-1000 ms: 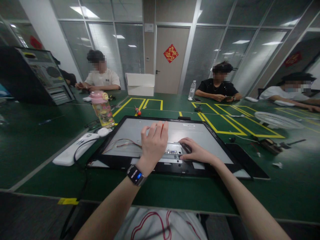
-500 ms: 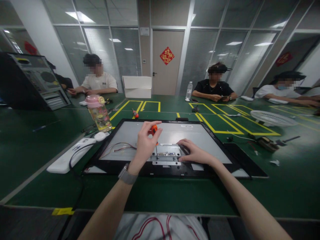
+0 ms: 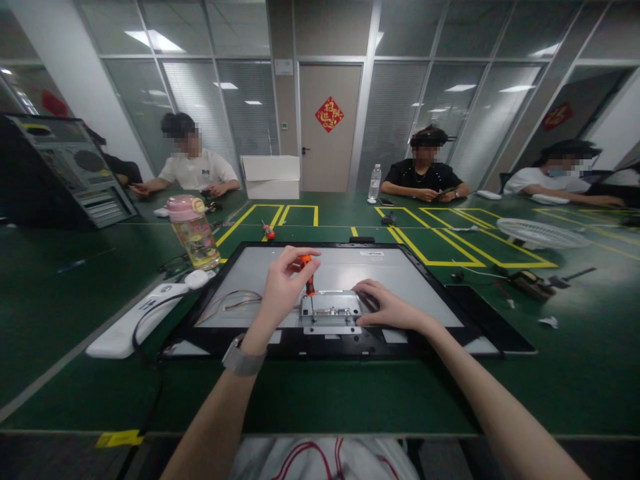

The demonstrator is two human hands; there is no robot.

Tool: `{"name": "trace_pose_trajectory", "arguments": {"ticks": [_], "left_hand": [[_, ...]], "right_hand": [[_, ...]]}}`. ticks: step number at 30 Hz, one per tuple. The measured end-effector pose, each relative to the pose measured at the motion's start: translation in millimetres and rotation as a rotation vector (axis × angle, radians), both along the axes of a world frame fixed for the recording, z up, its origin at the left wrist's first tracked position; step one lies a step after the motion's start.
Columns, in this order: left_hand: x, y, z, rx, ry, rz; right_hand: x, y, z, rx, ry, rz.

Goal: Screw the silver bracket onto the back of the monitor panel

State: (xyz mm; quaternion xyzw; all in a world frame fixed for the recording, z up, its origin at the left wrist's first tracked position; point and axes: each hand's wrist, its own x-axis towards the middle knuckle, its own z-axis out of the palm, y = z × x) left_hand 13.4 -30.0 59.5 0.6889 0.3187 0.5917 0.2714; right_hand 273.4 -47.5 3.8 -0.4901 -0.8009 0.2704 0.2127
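My left hand (image 3: pixel 286 283) grips an orange and black screwdriver (image 3: pixel 309 277) by its handle, thumb and fingers at the top. The screwdriver stands nearly upright, its tip down at the left part of a silver metal bracket (image 3: pixel 333 330) with connector ports. My right hand (image 3: pixel 383 303) rests at the bracket's right end, thumb and fingers closed around its edge. Beneath both lies a display panel (image 3: pixel 345 263), its grey back up, in a black frame. Thin wires (image 3: pixel 235 297) run over the panel to the left of the bracket.
Left of the panel are a white power strip (image 3: pixel 140 317) and a pink-lidded bottle (image 3: pixel 194 230). A black flat slab (image 3: pixel 493 320) and a walkie-talkie-like device (image 3: pixel 535 285) lie to the right. Farther back stand a computer case (image 3: pixel 75 173) and a white box (image 3: pixel 270 177). Several people sit across the table.
My left hand has turned and shifted slightly left, showing more of the screwdriver's handle. The right hand keeps its place on the bracket. The camera view has shifted a little.
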Motion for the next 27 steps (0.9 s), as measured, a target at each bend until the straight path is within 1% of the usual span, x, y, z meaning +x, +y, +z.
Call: {"name": "trace_pose_trajectory", "arguments": {"ticks": [3,8,14,18,20,25,27], "left_hand": [[-0.4,-3.2,1.9,0.056,0.018,0.068],[-0.4,-4.7,2.9,0.054,0.009,-0.022],[-1.1,-1.0,0.8,0.060,0.008,0.055],[-2.7,0.1,1.6,-0.007,-0.035,-0.042],[-3.1,0.7,1.5,-0.031,-0.040,-0.061],[-4.5,0.3,1.8,0.021,0.012,0.051],[-5.1,-0.8,2.8,0.031,0.020,0.054]], "right_hand": [[0.2,0.1,-0.9,0.002,0.005,0.004],[-0.9,-0.7,-0.2,0.000,0.003,0.001],[-1.3,-1.1,0.7,-0.008,0.007,-0.003],[-1.5,-1.3,1.1,-0.013,-0.007,0.000],[-1.4,-1.1,0.8,-0.015,-0.011,0.000],[-1.1,-0.6,0.1,-0.014,-0.010,-0.006],[-1.4,-0.8,0.6,-0.011,-0.013,-0.001]]}}
